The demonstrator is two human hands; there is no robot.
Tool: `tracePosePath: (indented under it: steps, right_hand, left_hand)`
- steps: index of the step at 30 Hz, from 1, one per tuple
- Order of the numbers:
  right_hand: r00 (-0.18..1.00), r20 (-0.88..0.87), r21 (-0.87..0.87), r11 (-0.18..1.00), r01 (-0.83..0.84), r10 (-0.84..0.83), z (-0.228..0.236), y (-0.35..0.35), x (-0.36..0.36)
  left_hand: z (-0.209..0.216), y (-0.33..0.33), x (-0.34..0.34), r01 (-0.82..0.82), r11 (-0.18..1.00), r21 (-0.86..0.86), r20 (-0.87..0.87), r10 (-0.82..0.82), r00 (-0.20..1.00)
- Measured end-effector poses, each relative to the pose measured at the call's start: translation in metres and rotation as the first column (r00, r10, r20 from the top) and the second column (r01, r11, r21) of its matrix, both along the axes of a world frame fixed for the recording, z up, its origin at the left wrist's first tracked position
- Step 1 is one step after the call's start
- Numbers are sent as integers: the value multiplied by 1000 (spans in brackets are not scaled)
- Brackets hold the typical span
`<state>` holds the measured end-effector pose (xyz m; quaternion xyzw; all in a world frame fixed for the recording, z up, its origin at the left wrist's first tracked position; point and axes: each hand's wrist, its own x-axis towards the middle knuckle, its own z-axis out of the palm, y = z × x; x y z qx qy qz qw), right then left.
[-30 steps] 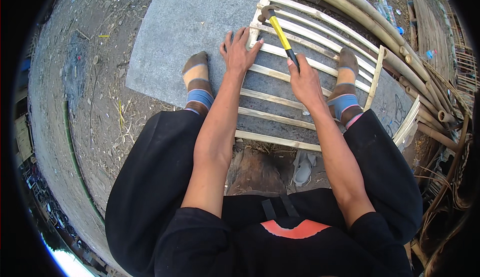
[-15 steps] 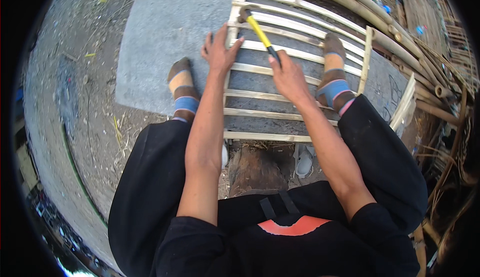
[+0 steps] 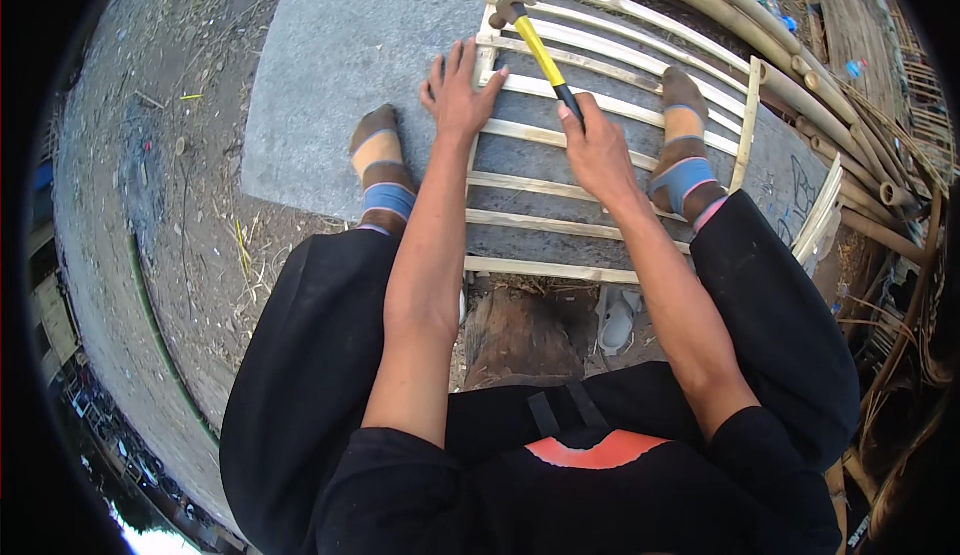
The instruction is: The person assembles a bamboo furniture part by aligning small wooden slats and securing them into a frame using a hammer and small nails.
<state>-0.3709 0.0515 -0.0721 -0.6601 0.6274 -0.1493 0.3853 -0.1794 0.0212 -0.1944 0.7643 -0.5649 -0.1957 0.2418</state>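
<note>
Right fingers [image 3: 590, 109] round claw hammer [image 3: 543, 55] over slim wooden slats [image 3: 525, 134]

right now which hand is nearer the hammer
Right: the right hand grips the hammer by its handle; the left hand is at the slatted frame, left of the hammer, not touching it.

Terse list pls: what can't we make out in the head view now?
- Hammer handle's butt: head view, hidden in the right hand.
- Part of the left crosspiece: head view, behind the left hand.
- Any nails: head view, too small to tell.
- Parts of some slats: head view, under the right foot.
</note>
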Motion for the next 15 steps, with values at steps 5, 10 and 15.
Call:
tracePosePath:
  steps: [5,10,15]
  right_hand:
    - [996,-62,-48,997,-67,64,-3,-4,1]
    - [997,47,-149,987,-55,63,28,-18,10]
    - [984,179,-314,949,35,22,25,-14,12]
  left_hand:
    - [4,2,2,9,998,61,23,-10,1000]
    - [3,3,3,13,997,82,0,-13,1000]
    - [4,2,2,17,997,75,-10,-16,1000]
